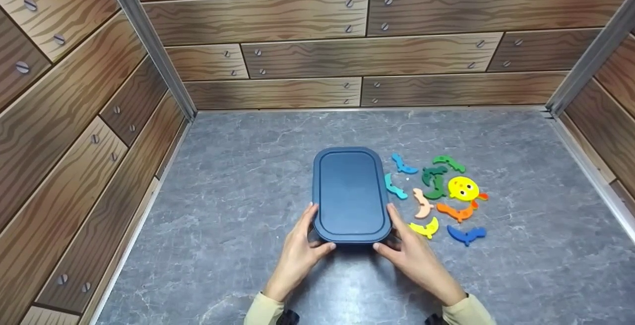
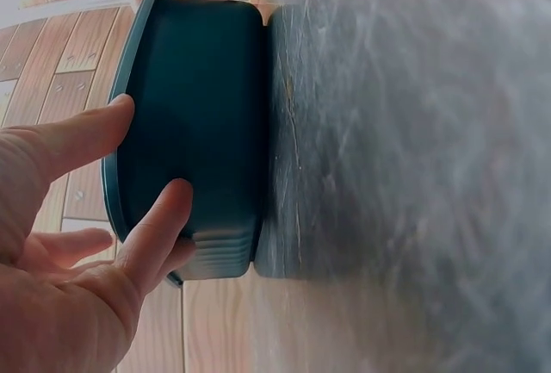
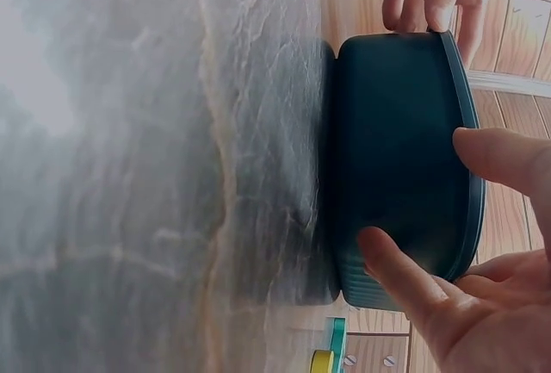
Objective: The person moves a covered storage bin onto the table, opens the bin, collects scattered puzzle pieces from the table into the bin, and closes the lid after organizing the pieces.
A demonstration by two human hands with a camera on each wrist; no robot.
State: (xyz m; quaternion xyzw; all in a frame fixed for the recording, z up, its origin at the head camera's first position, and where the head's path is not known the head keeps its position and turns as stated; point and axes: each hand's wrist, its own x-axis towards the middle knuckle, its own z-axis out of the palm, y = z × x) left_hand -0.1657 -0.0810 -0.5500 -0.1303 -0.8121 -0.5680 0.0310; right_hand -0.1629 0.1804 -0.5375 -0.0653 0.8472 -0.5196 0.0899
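Observation:
A dark blue lidded box [image 1: 352, 193], rectangular with rounded corners, stands on the grey tabletop. My left hand [image 1: 301, 253] holds its near left corner, thumb at the front edge and fingers along the side. At the near right corner my right hand [image 1: 414, 255] grips it in a mirrored way. Both wrist views show fingertips against the box wall [image 2: 202, 115] and the lid's rim [image 3: 465, 123]. The lid looks closed, so the inside is hidden. Just right of the box, nearest my right hand, lies a yellow curved piece [image 1: 425, 227].
Several colourful curved toy pieces lie right of the box, among them an orange one [image 1: 459, 212], a blue one [image 1: 466, 234] and a peach one [image 1: 422, 203]. A yellow round face piece [image 1: 463, 188] is with them. Wood-patterned walls [image 1: 278, 57] enclose the grey tabletop [image 1: 238, 206].

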